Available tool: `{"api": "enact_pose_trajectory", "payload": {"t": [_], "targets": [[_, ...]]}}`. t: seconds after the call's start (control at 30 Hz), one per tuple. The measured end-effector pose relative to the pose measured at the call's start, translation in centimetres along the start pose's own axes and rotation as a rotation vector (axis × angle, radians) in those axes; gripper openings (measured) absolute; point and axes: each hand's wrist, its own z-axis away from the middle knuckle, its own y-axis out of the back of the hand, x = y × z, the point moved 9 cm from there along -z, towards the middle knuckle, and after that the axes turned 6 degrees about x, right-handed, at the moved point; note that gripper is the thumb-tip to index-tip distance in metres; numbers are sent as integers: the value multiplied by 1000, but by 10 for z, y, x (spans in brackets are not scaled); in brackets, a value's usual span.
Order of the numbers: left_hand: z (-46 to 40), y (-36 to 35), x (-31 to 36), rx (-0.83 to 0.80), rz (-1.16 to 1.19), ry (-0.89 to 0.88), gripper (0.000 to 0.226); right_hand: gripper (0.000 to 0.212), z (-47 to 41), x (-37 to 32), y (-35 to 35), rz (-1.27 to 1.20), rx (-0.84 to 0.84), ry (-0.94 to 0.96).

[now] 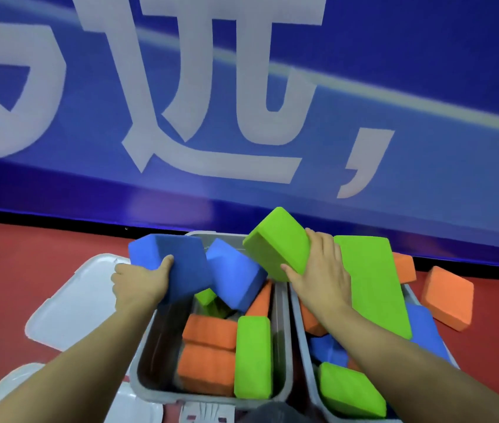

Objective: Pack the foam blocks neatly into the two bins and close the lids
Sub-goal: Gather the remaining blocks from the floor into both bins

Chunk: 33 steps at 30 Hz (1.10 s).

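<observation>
Two hands work at once. The left hand (138, 282) grips a blue block (169, 264) over the left bin (147, 355); the right hand (321, 270) grips a green block (275, 239) above both bins. I think each should be laid flat, snug beside its neighbours.

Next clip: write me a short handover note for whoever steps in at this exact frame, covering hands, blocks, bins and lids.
Left hand grips a blue foam block over the left grey plastic bin.
Right hand holds a green foam block above the right grey plastic bin.
Done: both bins part-filled, jumbled.
Left: an orange foam block lies on the red floor; tidy the blocks; fit the white lids, off at left.
</observation>
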Motion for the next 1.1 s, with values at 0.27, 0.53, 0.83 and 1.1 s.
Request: {"api": "enact_pose_trajectory", "payload": {"t": [0.27,0.53,0.83,1.1], "targets": [[16,-44,18,123,-383,-572,85,85,-26,-32,-57,-10,75,168],[33,-111,-19,-631,-634,-632,134,72,13,-23,-146,81,-459,127],[47,-67,29,-549,-423,-730,92,66,12,-9,-90,72,-424,73],[130,-24,106,-446,-198,-884,95,64,12,11,10,84,-304,51]]}}
